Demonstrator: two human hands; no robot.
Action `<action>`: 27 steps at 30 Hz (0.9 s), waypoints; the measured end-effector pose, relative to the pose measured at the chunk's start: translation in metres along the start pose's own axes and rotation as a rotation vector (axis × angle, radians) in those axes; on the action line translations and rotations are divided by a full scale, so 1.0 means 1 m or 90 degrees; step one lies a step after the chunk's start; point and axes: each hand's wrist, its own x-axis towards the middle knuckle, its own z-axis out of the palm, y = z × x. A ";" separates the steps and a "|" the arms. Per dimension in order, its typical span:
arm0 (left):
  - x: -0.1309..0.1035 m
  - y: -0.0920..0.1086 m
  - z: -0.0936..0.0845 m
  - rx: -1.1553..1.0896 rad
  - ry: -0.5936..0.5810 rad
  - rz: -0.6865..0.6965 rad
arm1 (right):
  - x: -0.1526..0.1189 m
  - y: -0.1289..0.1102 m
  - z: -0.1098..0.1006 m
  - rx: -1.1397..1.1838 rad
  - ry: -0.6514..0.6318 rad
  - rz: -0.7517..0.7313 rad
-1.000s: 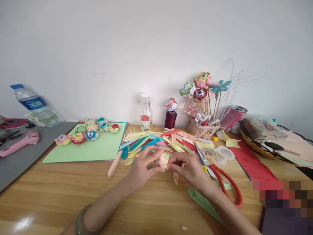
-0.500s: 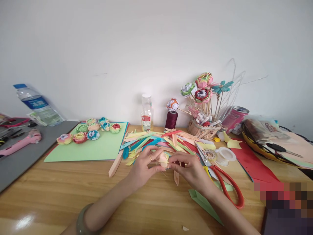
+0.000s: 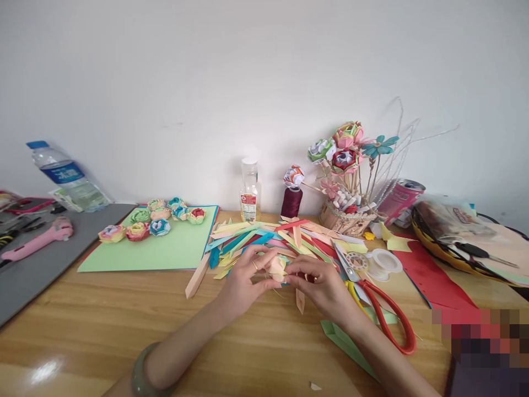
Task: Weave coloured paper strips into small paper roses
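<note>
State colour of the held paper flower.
Mostly peach with pale yellow; the paper flower shows best in the head view.

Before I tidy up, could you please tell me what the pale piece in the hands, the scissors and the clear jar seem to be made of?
Pale piece: apparently matt paper, from its thin, folded edges.
Scissors: the grey sheen of the blades suggests metal; the smooth red grip looks like plastic.
Clear jar: transparent and glossy, so glass or plastic; I cannot tell which.
</note>
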 end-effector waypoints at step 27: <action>0.000 0.006 0.002 -0.102 -0.036 -0.063 | 0.002 0.001 0.004 0.154 -0.009 0.144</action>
